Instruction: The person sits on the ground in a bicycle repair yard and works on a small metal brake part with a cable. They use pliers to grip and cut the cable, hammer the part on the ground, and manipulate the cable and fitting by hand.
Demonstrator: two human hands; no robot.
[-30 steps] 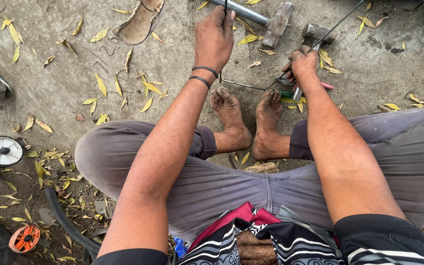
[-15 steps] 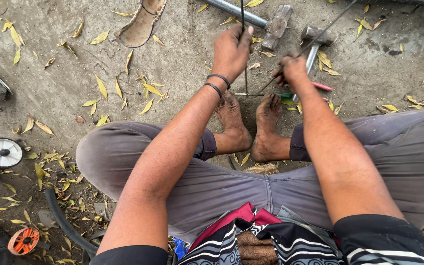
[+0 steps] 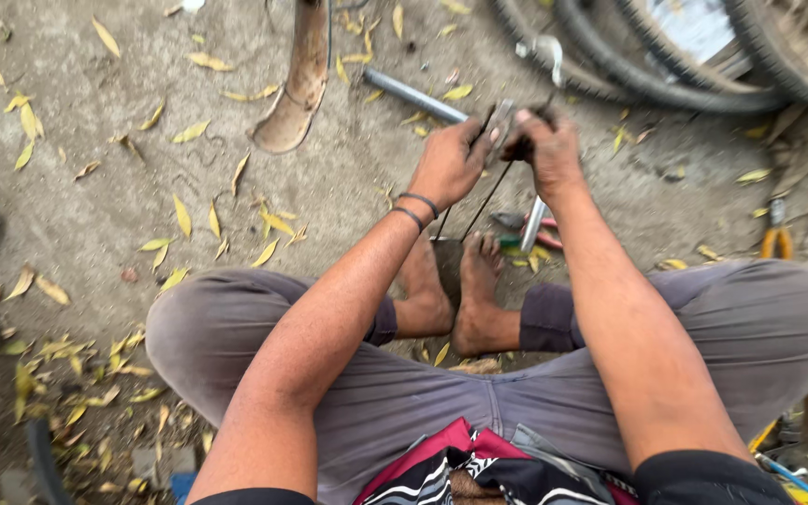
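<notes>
My left hand (image 3: 449, 166), with dark bands on the wrist, and my right hand (image 3: 550, 150) meet above my bare feet (image 3: 460, 290). The left fingers pinch a small flat grey metal piece (image 3: 499, 126). The right fingers close on the top of two thin metal rods (image 3: 468, 220), which slant down to the ground between my feet. How the piece and rods join is hidden by the fingers. I sit on dirt with my knees spread, in grey trousers.
A sandal (image 3: 296, 89) and a grey metal pipe (image 3: 411, 93) lie beyond my hands. Tyres (image 3: 647, 65) fill the top right. A shiny tool with red handles (image 3: 535, 229) lies by my right foot, and orange-handled pliers (image 3: 776, 238) lie at right. Yellow leaves are scattered about.
My right hand has left the tool on the ground and come up to meet the left. Both hands now grip together higher up. The view has tilted forward, showing the tyres.
</notes>
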